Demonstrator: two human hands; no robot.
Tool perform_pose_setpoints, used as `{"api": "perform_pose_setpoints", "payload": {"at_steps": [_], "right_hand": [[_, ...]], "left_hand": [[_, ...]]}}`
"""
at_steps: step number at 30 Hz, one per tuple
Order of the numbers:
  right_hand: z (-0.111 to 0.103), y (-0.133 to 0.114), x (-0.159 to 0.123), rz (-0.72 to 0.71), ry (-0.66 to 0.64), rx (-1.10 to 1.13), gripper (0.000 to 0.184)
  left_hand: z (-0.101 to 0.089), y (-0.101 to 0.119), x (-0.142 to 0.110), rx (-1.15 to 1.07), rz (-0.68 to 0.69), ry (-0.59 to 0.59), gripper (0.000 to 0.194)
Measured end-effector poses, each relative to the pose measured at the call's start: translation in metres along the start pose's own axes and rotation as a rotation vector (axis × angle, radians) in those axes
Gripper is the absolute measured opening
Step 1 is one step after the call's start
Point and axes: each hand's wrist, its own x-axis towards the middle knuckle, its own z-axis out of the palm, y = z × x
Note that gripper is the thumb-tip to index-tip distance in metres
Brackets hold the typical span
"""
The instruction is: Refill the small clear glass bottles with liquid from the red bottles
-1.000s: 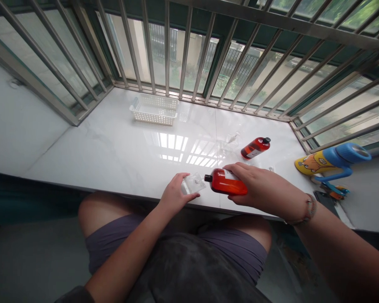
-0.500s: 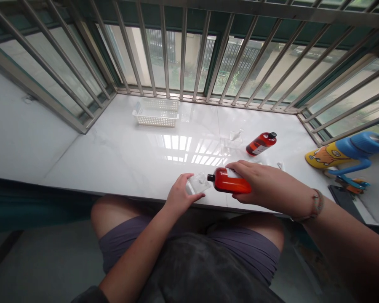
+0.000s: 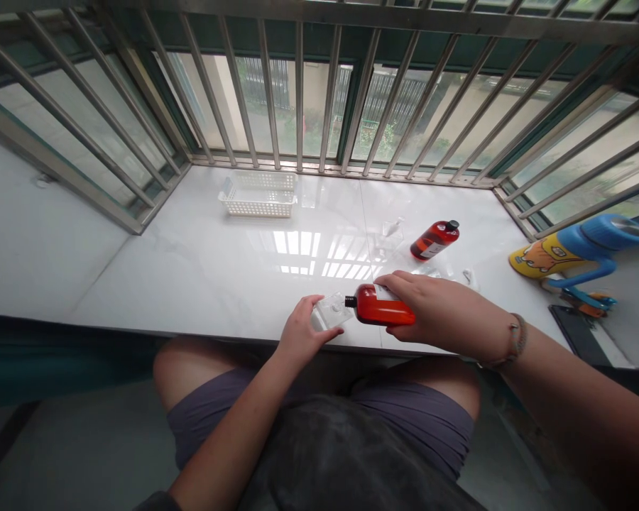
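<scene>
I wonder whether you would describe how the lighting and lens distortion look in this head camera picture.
In the head view, window daylight casts a bright pane-shaped glare on the glossy sill; the same view splays the steel window bars outward, a wide-angle distortion, while the held red bottle looks sharp.

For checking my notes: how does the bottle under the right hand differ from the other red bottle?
The bottle under the right hand looks brighter orange; the other red bottle looks darker. The first has its cap pointing left; the second, untouched, points right. Both have black caps and white labels.

Orange bottle's label partly hidden
</scene>
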Motion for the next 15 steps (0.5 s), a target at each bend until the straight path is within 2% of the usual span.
{"api": "perform_pose_setpoints", "payload": {"at_steps": [15], "right_hand": [[-0.0036,-0.0032,-0.0002,0.002,-0.003,0.017,0.058]], "left_hand": [[0.0012,-0.0038,-0.0002,-0.024,-0.009,-0.009,0.071]]}}
